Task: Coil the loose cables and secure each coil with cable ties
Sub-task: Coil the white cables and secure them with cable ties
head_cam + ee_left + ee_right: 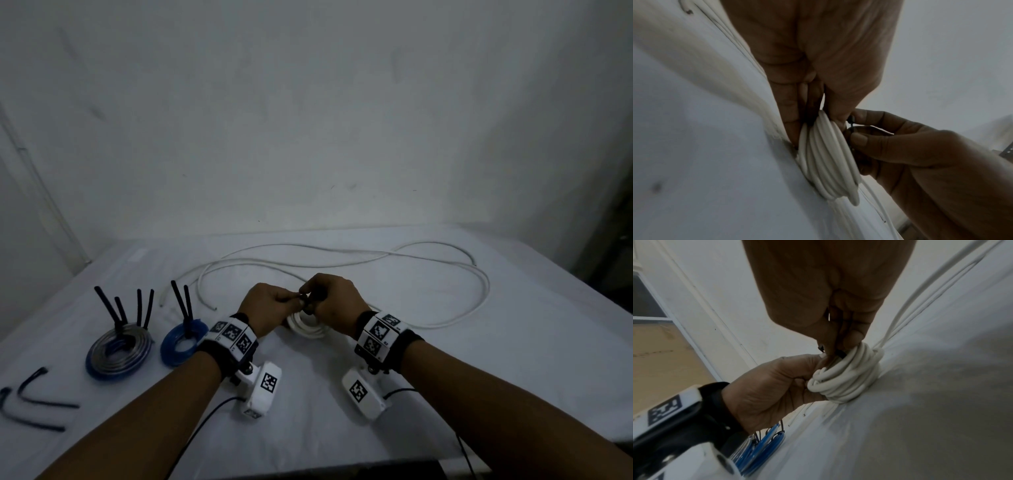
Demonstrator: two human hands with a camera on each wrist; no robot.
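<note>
A white cable coil stands on edge on the white table, between my two hands. My left hand grips the coil near its top, fingers curled against the windings. My right hand pinches a black cable tie at the top of the coil; the tie runs between thumb and fingers. Most of the tie is hidden by the fingers. Loose white cable lies in long loops farther back.
At the left lie a silver-and-blue coil and a blue coil, each bound with upright black ties. Loose black ties lie at the table's left front edge. A wall stands close behind the table.
</note>
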